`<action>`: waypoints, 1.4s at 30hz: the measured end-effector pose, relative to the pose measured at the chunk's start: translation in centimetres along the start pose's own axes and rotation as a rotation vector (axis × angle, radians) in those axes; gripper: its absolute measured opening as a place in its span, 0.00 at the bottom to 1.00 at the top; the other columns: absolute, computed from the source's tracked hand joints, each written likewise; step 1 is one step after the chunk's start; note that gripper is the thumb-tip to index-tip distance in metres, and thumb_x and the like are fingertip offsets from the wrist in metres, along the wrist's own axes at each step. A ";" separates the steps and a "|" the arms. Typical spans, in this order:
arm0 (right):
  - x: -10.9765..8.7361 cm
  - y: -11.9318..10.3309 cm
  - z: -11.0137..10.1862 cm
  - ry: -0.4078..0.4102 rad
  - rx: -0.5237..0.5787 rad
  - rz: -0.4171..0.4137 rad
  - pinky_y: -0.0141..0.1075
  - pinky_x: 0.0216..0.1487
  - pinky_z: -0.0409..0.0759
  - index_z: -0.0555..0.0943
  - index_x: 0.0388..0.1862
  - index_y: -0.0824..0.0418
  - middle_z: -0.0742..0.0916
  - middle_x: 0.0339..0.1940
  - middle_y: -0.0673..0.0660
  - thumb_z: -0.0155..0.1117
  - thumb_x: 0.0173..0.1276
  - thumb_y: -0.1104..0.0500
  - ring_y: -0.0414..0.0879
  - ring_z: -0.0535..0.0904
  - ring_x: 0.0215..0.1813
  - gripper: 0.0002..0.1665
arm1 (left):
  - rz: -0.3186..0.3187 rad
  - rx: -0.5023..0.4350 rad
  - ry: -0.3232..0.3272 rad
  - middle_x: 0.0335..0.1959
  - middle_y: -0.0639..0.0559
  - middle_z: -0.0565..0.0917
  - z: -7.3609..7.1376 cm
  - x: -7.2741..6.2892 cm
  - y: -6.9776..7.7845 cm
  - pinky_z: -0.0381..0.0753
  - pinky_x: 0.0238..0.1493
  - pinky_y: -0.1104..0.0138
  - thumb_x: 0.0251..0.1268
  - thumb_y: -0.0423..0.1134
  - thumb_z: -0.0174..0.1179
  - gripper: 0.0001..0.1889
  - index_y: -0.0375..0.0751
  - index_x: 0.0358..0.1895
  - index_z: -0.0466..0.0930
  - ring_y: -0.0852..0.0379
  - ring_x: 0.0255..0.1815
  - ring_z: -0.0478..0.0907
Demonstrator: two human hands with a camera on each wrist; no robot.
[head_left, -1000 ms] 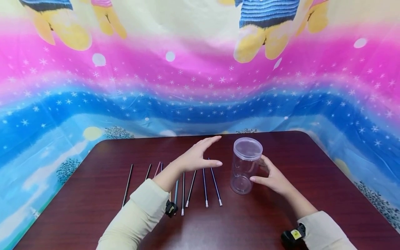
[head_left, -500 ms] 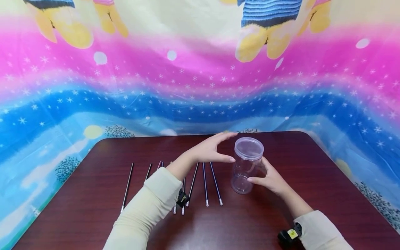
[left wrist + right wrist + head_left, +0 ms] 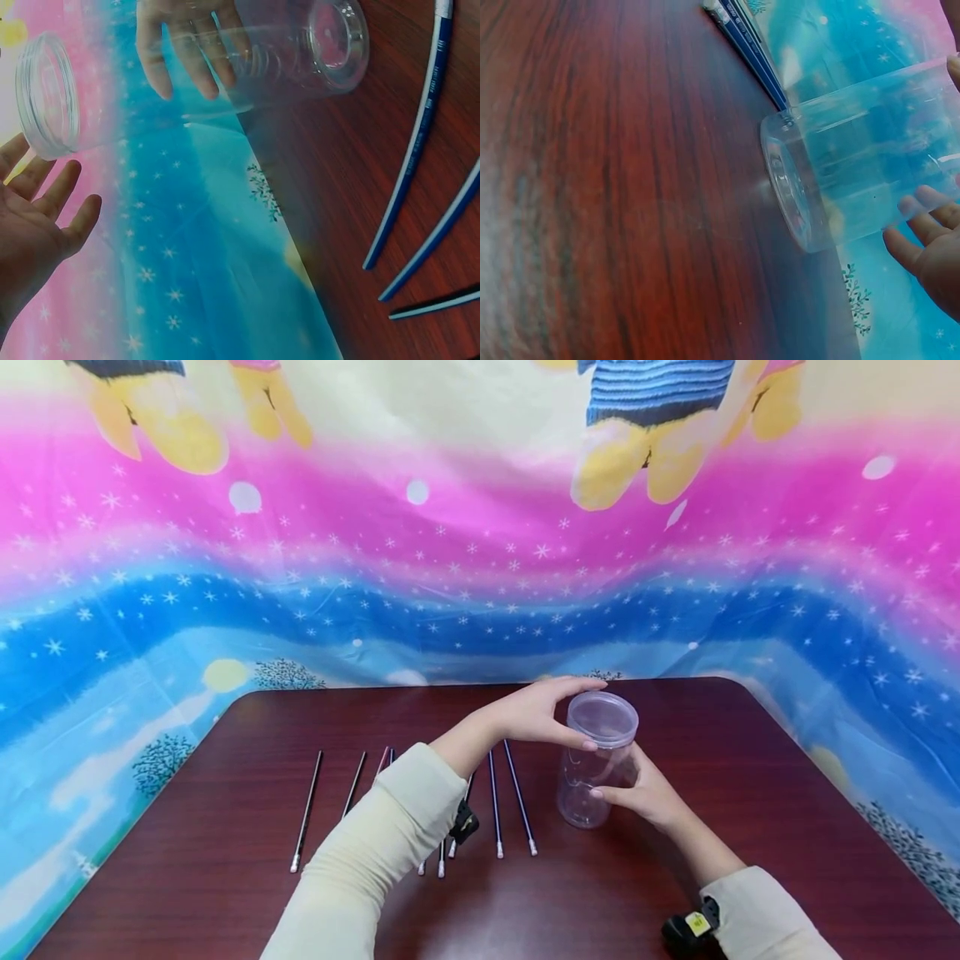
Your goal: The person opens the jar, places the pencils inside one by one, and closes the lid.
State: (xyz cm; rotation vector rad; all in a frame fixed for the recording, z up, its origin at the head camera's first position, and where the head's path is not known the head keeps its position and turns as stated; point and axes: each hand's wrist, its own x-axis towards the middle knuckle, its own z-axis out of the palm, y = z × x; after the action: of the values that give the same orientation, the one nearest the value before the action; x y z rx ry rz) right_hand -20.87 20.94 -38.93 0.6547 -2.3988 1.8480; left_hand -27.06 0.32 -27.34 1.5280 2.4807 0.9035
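A clear plastic jar (image 3: pixel 581 781) with a clear screw lid (image 3: pixel 602 718) stands upright on the table, right of centre. My right hand (image 3: pixel 654 793) holds its right side, thumb in front and fingers behind. At the lid's left side is my left hand (image 3: pixel 528 714), fingers spread over the far edge and thumb at the near edge. In the left wrist view, the left fingers (image 3: pixel 66 187) are loosely bent right by the lid, and the right fingers show through the jar wall. The right wrist view has the jar base (image 3: pixel 787 187) close to the tabletop.
Several slim pencils with pale ends lie spread left of the jar, including a dark blue pencil (image 3: pixel 521 802) and a black pencil (image 3: pixel 306 814). The left sleeve (image 3: pixel 390 827) covers some of them. A patterned cloth (image 3: pixel 450 543) hangs behind the dark red table (image 3: pixel 525 910).
My left hand has moved right, from above the pencils to the jar's lid. My right hand stays at the jar, which remains in nearly the same place.
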 end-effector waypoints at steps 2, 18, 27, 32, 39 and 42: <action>0.0 -0.1 0.1 0.004 0.014 -0.001 0.29 0.46 0.70 0.51 0.62 0.66 0.69 0.53 0.65 0.64 0.49 0.70 0.42 0.70 0.49 0.44 | 0.002 -0.008 -0.012 0.59 0.56 0.64 0.1 0.3 0.2 0.60 0.55 0.71 0.43 0.52 0.64 0.40 0.48 0.63 0.57 0.66 0.59 0.56; 0.4 0.6 0.3 -0.054 0.136 -0.024 0.34 0.43 0.74 0.48 0.61 0.68 0.66 0.55 0.76 0.63 0.48 0.72 0.62 0.64 0.55 0.46 | -0.045 -0.036 -0.074 0.56 0.57 0.66 0.6 1.8 0.7 0.64 0.47 0.77 0.43 0.50 0.65 0.38 0.47 0.61 0.61 0.67 0.52 0.62; 0.6 0.6 0.1 -0.070 0.134 -0.006 0.34 0.44 0.73 0.46 0.63 0.66 0.65 0.56 0.76 0.63 0.48 0.72 0.65 0.61 0.56 0.48 | -0.084 -0.040 -0.039 0.54 0.57 0.69 0.8 1.7 0.6 0.66 0.45 0.76 0.42 0.51 0.65 0.36 0.48 0.59 0.64 0.67 0.49 0.65; 0.6 0.6 0.0 -0.077 0.146 -0.010 0.34 0.45 0.72 0.45 0.63 0.67 0.64 0.56 0.77 0.64 0.47 0.72 0.66 0.60 0.57 0.49 | -0.091 -0.009 -0.010 0.55 0.57 0.68 1.1 1.7 0.7 0.66 0.45 0.76 0.41 0.52 0.65 0.36 0.48 0.59 0.65 0.66 0.50 0.64; 0.6 0.7 -0.2 -0.091 0.149 -0.024 0.32 0.46 0.71 0.44 0.63 0.66 0.64 0.56 0.76 0.64 0.48 0.71 0.68 0.58 0.57 0.50 | -0.099 0.051 0.023 0.56 0.54 0.67 1.4 1.7 0.9 0.65 0.46 0.76 0.41 0.54 0.65 0.37 0.47 0.58 0.66 0.65 0.52 0.63; 0.6 0.6 -0.3 -0.087 0.138 -0.028 0.33 0.48 0.70 0.44 0.64 0.66 0.65 0.57 0.74 0.64 0.48 0.71 0.66 0.58 0.58 0.51 | -0.111 0.070 0.059 0.55 0.53 0.68 1.6 1.7 1.2 0.66 0.44 0.76 0.40 0.54 0.65 0.37 0.46 0.58 0.67 0.64 0.50 0.65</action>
State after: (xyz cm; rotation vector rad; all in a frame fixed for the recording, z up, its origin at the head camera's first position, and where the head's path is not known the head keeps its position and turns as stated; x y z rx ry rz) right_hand -21.65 21.14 -39.27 0.7915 -2.3144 2.0286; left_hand -26.33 2.84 -27.65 1.3859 2.6353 0.8655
